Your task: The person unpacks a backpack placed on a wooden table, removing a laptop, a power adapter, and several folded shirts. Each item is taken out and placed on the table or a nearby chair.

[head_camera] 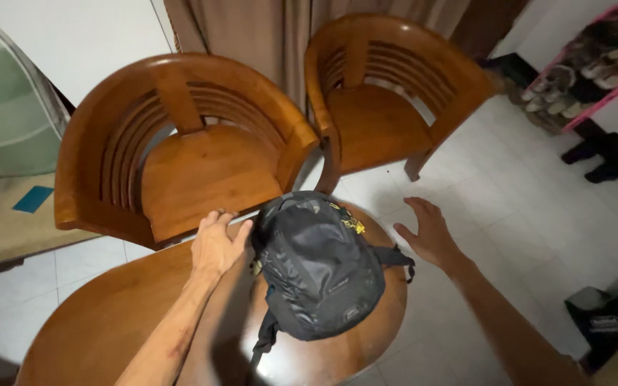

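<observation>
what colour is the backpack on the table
The backpack is black with small yellow accents near its top, seen best in the head view.

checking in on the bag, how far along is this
Done: the backpack lies on the table. In hand: the left hand touches its side; the right hand hovers open beside it, apart from it. Left: neither hand grips it, and no pocket looks open.

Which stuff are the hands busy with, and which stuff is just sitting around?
Busy with:
- backpack, black, lying on the table
- left hand, touching the backpack's side
- right hand, open, beside the backpack, not touching it

Just sitting around:
- near chair
- far chair
- shoe rack with shoes
- dark bag on the floor
</observation>
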